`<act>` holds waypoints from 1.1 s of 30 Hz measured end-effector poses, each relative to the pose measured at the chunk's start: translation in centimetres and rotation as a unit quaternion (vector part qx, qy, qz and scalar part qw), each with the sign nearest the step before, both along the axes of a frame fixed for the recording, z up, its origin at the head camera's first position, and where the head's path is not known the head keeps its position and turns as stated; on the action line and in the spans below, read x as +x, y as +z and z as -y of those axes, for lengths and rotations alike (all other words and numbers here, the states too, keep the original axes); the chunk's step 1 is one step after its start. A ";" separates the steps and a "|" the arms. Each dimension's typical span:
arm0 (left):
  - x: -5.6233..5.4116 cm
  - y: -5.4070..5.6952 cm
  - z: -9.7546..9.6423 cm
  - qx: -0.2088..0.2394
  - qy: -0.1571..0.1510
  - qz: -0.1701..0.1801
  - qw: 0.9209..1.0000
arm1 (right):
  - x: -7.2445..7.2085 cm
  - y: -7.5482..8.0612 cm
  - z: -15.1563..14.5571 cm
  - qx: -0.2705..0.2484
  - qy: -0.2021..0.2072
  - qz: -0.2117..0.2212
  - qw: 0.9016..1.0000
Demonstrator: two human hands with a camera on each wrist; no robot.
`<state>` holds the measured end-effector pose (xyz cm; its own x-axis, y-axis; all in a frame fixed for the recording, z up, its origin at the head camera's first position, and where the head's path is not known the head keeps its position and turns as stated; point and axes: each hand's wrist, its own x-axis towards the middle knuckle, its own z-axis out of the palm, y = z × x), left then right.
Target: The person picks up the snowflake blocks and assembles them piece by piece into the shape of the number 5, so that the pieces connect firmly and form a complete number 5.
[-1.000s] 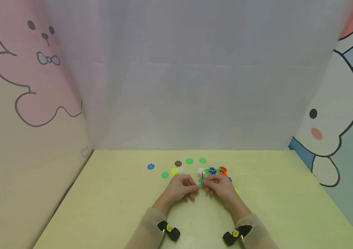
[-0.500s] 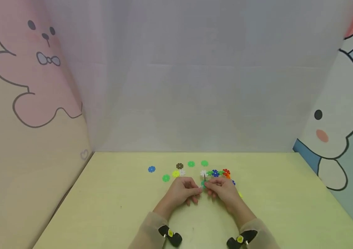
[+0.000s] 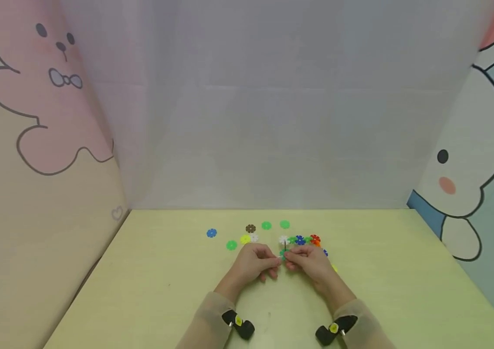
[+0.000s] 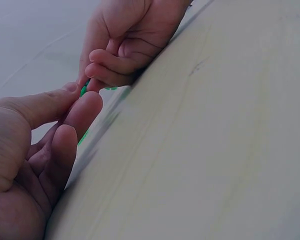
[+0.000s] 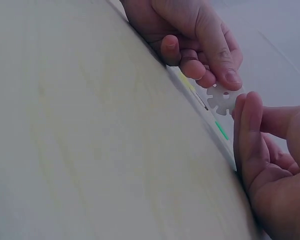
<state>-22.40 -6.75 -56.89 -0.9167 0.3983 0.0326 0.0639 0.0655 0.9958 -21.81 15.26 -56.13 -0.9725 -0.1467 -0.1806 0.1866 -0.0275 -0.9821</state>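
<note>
My left hand (image 3: 253, 264) pinches a white notched plastic disc (image 5: 223, 99) between thumb and fingertips. Facing it, my right hand (image 3: 310, 264) pinches a green notched disc (image 3: 282, 253), and the white disc's edge meets it between the two sets of fingertips. Just above the green piece a brown disc (image 3: 285, 245) stands edge-on. Behind it a row runs right: a white disc (image 3: 284, 240), a dark blue disc (image 3: 300, 240) with green ones beside it, and a red disc (image 3: 315, 239). An orange disc (image 3: 317, 244) follows, then blue and yellow ones partly hidden by my right hand.
Loose discs lie on the pale yellow table (image 3: 142, 291) beyond my left hand: a blue disc (image 3: 211, 233), a brown disc (image 3: 250, 228), a yellow disc (image 3: 245, 239), another white disc (image 3: 254, 238) and several green. A grey-white curtain (image 3: 247, 121) rises at the back.
The head view shifts slightly down and back up. Both hands keep their pinch on the white and green discs, with hardly any movement.
</note>
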 end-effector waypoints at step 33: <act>-2.3 1.5 11.2 -0.177 0.244 -0.030 0.953 | -0.2 0.1 0.7 -0.026 -0.039 -0.001 0.999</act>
<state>-24.69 -17.91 -55.40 -0.9964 -0.0780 0.0340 -0.0031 0.4325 0.9016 -22.00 14.54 -56.06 -0.9817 -0.0790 -0.1733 0.1803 -0.0927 -0.9792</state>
